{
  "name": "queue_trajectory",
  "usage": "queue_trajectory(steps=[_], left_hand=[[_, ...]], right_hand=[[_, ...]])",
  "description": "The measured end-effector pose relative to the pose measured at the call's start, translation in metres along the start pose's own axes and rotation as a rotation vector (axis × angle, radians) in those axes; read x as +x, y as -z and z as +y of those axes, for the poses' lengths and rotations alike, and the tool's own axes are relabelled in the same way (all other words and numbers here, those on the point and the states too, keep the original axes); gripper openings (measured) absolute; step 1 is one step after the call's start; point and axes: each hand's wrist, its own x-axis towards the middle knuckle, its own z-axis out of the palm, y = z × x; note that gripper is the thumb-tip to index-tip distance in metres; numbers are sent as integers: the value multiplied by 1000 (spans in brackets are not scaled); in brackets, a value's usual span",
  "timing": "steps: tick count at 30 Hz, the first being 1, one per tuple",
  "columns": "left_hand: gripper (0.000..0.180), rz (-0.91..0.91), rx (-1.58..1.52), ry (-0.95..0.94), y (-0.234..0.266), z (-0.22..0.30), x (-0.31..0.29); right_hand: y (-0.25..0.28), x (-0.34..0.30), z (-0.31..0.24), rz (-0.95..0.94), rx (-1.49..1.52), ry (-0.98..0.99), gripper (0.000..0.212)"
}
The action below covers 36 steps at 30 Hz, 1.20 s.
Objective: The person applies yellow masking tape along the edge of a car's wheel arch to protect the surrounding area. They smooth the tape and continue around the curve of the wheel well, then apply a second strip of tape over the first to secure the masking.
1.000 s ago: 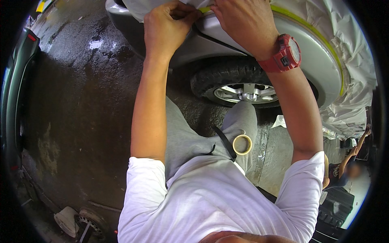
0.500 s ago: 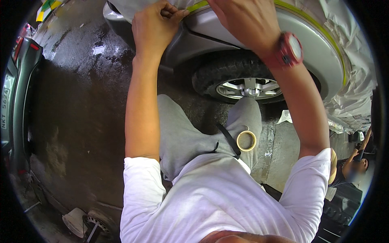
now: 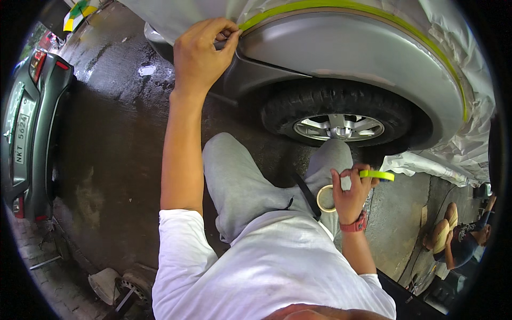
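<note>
My left hand (image 3: 201, 52) is raised at the fender, thumb and forefinger pinched at the end of a yellow-green masking tape strip (image 3: 290, 7). That strip curves along the upper edge of the silver fender (image 3: 330, 48), over the wheel arch. Low by my right knee, my right hand (image 3: 350, 197) is closed on a yellow-green tape roll (image 3: 380, 175), seen edge-on. A wider cream tape roll (image 3: 319, 198) rests on my right thigh, partly behind that hand. Below the fender is a black tyre (image 3: 282, 109) with a silver alloy wheel (image 3: 338, 128).
Crinkled plastic sheeting (image 3: 461, 45) covers the car body beyond the tape. A dark green car (image 3: 40, 122) stands at the left on the wet floor (image 3: 106, 160). Another person (image 3: 464, 240) is at the far right. A bucket (image 3: 104, 282) and a loose wheel (image 3: 130, 288) lie lower left.
My right hand has come down from the fender to beside my right knee, with the yellow-green tape roll in it. My left hand still pinches the strip's end.
</note>
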Motion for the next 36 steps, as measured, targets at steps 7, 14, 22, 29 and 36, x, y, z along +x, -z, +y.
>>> queue_trajectory(steps=[7,14,22,29,36], left_hand=[[12,9,-153,59,-3,16,20],[19,73,-223,243,-17,26,27],[30,65,-167,412,-3,27,21],[23,179,-245,476,-23,-19,-28],[21,195,-111,400,-30,-9,-22]], right_hand=[[-9,-29,10,-94,134,-97,23],[-18,-20,19,-29,172,-70,26],[-14,-27,15,-108,244,-151,23],[-13,-38,25,-71,264,-188,24],[-12,-38,34,-49,419,-293,20]])
